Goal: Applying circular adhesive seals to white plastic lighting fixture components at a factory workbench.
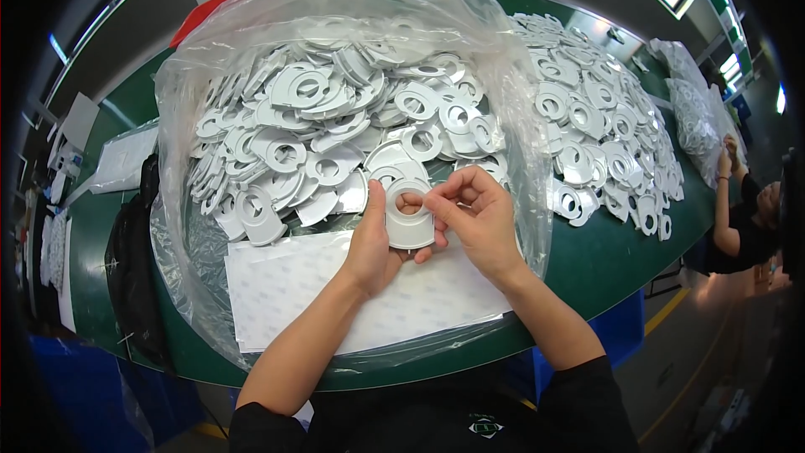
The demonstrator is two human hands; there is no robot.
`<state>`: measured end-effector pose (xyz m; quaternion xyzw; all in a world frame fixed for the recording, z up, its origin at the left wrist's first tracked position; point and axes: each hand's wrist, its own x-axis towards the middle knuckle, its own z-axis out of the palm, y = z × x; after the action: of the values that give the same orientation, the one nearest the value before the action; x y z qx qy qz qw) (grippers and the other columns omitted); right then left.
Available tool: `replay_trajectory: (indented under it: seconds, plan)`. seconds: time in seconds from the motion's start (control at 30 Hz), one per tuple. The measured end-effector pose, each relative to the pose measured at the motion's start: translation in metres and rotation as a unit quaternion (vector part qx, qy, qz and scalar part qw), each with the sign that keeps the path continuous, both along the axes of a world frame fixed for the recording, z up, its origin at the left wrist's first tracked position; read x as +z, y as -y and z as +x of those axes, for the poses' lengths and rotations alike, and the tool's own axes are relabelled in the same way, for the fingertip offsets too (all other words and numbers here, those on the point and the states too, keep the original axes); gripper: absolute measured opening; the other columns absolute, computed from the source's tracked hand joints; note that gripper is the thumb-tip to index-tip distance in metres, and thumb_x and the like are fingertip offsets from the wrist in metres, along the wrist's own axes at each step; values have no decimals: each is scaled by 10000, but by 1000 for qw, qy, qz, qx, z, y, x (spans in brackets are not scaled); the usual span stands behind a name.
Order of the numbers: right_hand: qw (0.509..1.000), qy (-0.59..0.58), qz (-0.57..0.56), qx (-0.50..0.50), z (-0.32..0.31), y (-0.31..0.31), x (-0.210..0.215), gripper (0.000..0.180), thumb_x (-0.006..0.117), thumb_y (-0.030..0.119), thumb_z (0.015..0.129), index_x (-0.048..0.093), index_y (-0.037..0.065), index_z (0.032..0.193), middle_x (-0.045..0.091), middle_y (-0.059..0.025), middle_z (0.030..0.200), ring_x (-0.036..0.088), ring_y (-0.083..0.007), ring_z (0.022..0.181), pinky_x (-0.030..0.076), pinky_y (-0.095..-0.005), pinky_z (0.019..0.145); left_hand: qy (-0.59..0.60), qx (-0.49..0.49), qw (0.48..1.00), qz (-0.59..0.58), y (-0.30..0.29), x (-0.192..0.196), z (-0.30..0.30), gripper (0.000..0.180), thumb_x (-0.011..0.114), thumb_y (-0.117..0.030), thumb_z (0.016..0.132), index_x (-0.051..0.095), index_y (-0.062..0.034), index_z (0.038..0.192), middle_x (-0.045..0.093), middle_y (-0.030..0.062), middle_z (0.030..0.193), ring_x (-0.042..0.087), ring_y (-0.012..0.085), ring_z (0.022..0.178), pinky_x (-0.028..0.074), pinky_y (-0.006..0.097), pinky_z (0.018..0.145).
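My left hand (pixel 366 245) holds a white plastic ring plate (pixel 411 236), a flat piece with a round hole and a straight lower edge. Its thumb lies along the plate's left side, and fingers show through the hole and below the right edge. With thumb and forefinger, my right hand (pixel 480 220) pinches at the plate's upper right rim; whether something small is between those fingertips cannot be made out. Under both hands lie white printed sheets (pixel 281 298). Just beyond, a heap of similar ring plates (pixel 285 155) fills an opened clear plastic bag (pixel 524 176).
A second heap of ring plates (pixel 599 122) lies right of the bag on the green table (pixel 587 281). Black fabric (pixel 134 273) rests at the left. Below the table's right edge is a blue bin (pixel 622 327). Another person (pixel 734 231) is at the far right.
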<state>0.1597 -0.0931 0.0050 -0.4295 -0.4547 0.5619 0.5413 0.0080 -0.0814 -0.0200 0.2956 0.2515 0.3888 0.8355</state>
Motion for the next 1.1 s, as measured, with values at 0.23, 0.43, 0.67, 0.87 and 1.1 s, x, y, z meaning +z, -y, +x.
replay_trajectory:
  seconds: [0.23,0.43,0.67,0.87,1.1]
  plan:
    - [1000,-7,3,2,-1,1,-1,147,647,17,846,512,-8,897,606,-74,785,548,-76,529,453,-198,465,-21,13,999,23,2,1,0,416,345,-414,983,523,-38,985,590,116,876,593,173,723,391,251,503]
    - [1000,8,10,0,-2,1,-1,142,647,16,846,518,-11,899,603,-66,784,555,-70,536,451,-188,464,-22,27,999,-6,2,3,-2,190,417,-195,941,507,-32,980,597,114,849,594,172,725,399,260,505]
    - [964,220,142,-45,2,2,-2,163,678,37,775,583,36,907,618,-42,770,584,-117,583,462,-265,531,-29,23,999,-4,3,4,-1,157,423,-153,918,492,-48,1012,583,101,840,582,169,719,402,264,510]
    - [776,447,424,-134,7,0,1,256,652,8,695,634,47,947,640,-73,895,584,-235,805,478,-313,620,-39,37,999,-5,5,6,1,186,456,-169,922,477,-52,1065,576,91,875,580,158,725,400,260,490]
    - [815,414,363,-180,6,-1,10,194,646,14,744,647,10,938,639,-89,854,607,-224,729,479,-294,551,-38,19,999,34,4,2,1,291,455,-179,934,389,-77,1197,571,103,887,581,153,690,391,242,463]
